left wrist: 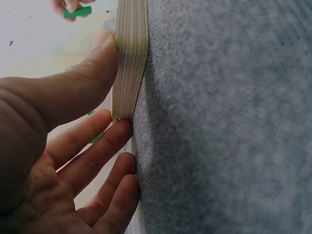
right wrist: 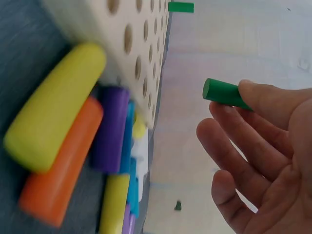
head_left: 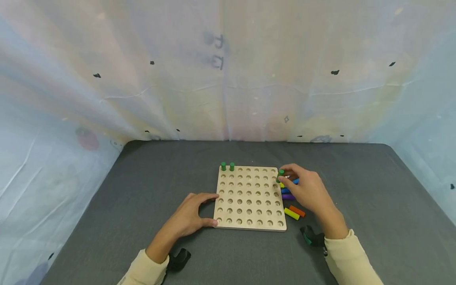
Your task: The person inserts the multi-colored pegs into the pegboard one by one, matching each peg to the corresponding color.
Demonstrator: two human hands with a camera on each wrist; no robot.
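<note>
A square wooden pegboard [head_left: 248,228] with rows of round holes lies flat on the table. Two green pegs [head_left: 232,166] stand upright in holes at its far left corner. My left hand [head_left: 190,213] touches the board's left edge with thumb and fingertips, the fingers fairly straight. Between thumb and fingers, my right hand [head_left: 310,190] pinches another green peg [right wrist: 222,91], held above the board's right edge near the far corner. The other fingers of that hand are spread loosely in the right wrist view.
Loose pegs lie right of the board: a yellow peg [head_left: 291,214], an orange peg [head_left: 297,211], a purple peg [right wrist: 111,129], and several blue and other ones partly beneath the right hand. Grey cloth [head_left: 160,178] covers the table. Behind hangs a pale printed curtain [head_left: 249,79].
</note>
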